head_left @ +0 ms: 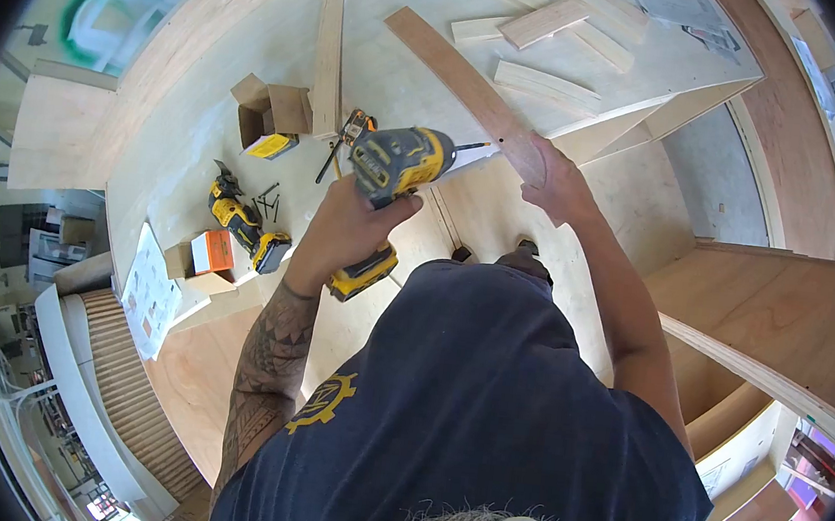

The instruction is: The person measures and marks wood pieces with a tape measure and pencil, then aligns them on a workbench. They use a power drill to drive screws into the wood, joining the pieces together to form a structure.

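My left hand (338,231) is wrapped round the grip of a yellow and black cordless drill (402,164). Its bit (474,146) points right, the tip close to the edge of a long flat wooden strip (455,78). My right hand (557,186) grips the near end of that strip, fingers curled over it. A dark spot shows on the strip near this hand. The strip slants away to the upper left, over the pale worktop (395,78).
Left on the worktop are an open cardboard box (269,111), a second yellow power tool (236,213), loose screws (266,201), an orange box (212,252) and a paper sheet (150,290). Short wood pieces (546,22) lie at the back. A plywood panel (764,314) stands at right.
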### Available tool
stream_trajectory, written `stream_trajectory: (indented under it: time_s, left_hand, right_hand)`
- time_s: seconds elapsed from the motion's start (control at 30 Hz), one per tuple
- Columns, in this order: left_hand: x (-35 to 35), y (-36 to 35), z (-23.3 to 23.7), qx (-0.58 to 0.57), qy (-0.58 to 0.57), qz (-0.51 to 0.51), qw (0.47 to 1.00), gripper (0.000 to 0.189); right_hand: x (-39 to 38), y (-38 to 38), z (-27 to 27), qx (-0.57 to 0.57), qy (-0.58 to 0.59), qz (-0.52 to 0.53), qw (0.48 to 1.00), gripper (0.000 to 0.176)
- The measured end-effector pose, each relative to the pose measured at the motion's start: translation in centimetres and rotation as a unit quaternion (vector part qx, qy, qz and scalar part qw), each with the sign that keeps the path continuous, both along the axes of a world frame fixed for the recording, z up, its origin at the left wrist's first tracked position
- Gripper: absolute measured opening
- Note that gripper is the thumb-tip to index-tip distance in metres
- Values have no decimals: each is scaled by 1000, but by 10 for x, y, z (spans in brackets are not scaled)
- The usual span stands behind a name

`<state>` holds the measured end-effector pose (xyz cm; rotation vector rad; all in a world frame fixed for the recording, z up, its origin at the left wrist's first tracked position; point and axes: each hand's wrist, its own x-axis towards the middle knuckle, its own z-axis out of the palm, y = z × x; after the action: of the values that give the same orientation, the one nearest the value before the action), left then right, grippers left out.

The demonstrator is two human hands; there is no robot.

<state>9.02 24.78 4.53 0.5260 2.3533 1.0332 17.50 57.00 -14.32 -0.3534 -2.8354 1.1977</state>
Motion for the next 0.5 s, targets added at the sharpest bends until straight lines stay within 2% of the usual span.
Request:
stream_trajectory:
  time_s: [0.03,0.1,0.17,0.27,0.4,0.5]
  left_hand:
    - [-3,9,-2,11,19,-24,999,42]
    - [-8,25,-5,25,34,-37,998,43]
    - [-13,38,-2,-43,22,-55,997,43]
    - [-14,51,1,-54,37,-58,996,43]
    - [-16,60,7,-106,54,-64,991,43]
    - [-17,68,12,-85,60,-73,992,41]
  right_hand:
    - [0,0,3,-16,-29,-3,999,98]
    - [0,0,-7,-12,1,1,1000,96]
    - [-2,2,-19,-9,28,6,1000,94]
    - [-2,3,-31,17,4,-6,1000,95]
    - [0,5,-23,5,6,2,1000,97]
    - [-3,9,-15,-10,-19,14,1000,98]
